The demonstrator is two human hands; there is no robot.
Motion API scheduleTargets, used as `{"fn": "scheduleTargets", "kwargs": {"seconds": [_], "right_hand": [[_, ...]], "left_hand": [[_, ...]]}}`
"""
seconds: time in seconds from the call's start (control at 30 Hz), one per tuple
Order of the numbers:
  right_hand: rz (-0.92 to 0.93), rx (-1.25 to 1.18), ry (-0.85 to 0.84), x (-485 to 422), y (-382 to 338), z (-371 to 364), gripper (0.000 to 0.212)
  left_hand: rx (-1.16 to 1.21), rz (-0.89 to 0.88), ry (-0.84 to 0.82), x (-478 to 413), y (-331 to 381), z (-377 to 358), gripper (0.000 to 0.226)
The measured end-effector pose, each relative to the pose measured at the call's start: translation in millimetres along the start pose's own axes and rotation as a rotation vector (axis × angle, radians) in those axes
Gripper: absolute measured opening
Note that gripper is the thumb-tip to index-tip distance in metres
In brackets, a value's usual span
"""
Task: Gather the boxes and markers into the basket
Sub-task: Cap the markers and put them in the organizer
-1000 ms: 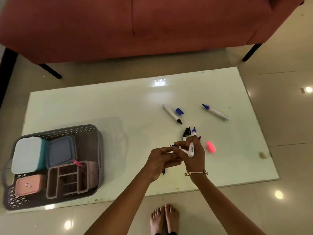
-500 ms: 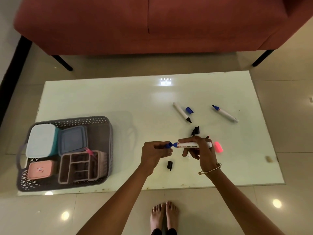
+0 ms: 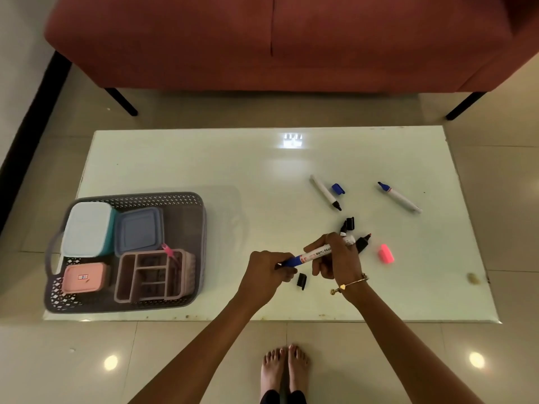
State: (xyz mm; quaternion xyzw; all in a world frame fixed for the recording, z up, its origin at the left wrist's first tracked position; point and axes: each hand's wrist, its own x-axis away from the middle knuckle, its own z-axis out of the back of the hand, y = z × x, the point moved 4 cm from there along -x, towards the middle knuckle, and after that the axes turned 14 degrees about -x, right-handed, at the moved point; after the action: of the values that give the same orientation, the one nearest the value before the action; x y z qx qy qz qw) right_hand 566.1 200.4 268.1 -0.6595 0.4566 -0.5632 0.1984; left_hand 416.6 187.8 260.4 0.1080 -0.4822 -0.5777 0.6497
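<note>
Surface: a low, pale green glass table (image 3: 180,164) is set on the tiled floor, in front of a red sofa.
Left near corner: a grey perforated basket (image 3: 186,199) is stood on the table.
Right half, far: an uncapped black-tipped marker (image 3: 325,192) is laid beside a loose blue cap (image 3: 338,189); an uncapped blue-tipped marker (image 3: 399,197) is laid well apart to the right.
Right half, middle: a black cap (image 3: 350,223) and a dark marker (image 3: 362,243) are seen, partly hidden.
Right half, near: a pink cap (image 3: 386,253) and another black cap (image 3: 302,281) are laid apart.
Right near edge: a small brownish mark (image 3: 473,278) is seen.
</note>
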Motion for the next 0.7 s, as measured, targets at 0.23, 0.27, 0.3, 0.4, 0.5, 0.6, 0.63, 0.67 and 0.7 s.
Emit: {"fn": "scheduleTargets", "kwargs": {"seconds": [0.23, 0.27, 0.3, 0.4, 0.5, 0.6, 0.63, 0.67, 0.7], "right_hand": [[-0.081, 0.007, 0.053, 0, 22, -22, 0.047], [-0.075, 0.055, 0.030, 0, 23, -27, 0.045], [-0.060, 0.116, -0.001, 0, 24, -35, 0.042], [0.046, 0.365, -0.115, -2, 25, -62, 0.012], [0.287, 0.663, -0.243, -3, 13, -100, 0.014], [0.423, 0.973, -0.389, -1, 1, -153, 0.026], [0.440, 1.120, -0.452, -1, 4, -171, 0.029], [0.458, 1.291, -0.506, 1, 7, -187, 0.032], [0.497, 1.412, -0.561, 3, 13, -202, 0.031]], "left_hand": [[-0.113, 0.020, 0.061, 10, -23, 13, 0.022], [-0.060, 0.055, 0.090, 13, -28, 13, 0.022], [0.033, 0.101, 0.134, 17, -34, 15, 0.023], [0.305, 0.227, 0.304, 28, -42, 19, 0.030], [0.358, 0.288, 0.330, 28, -48, 20, 0.046], [0.160, 0.300, 0.233, 29, -60, 16, 0.049], [0.075, 0.309, 0.215, 30, -66, 14, 0.043], [0.016, 0.315, 0.201, 30, -70, 13, 0.035], [-0.006, 0.331, 0.199, 30, -74, 11, 0.023]]}}
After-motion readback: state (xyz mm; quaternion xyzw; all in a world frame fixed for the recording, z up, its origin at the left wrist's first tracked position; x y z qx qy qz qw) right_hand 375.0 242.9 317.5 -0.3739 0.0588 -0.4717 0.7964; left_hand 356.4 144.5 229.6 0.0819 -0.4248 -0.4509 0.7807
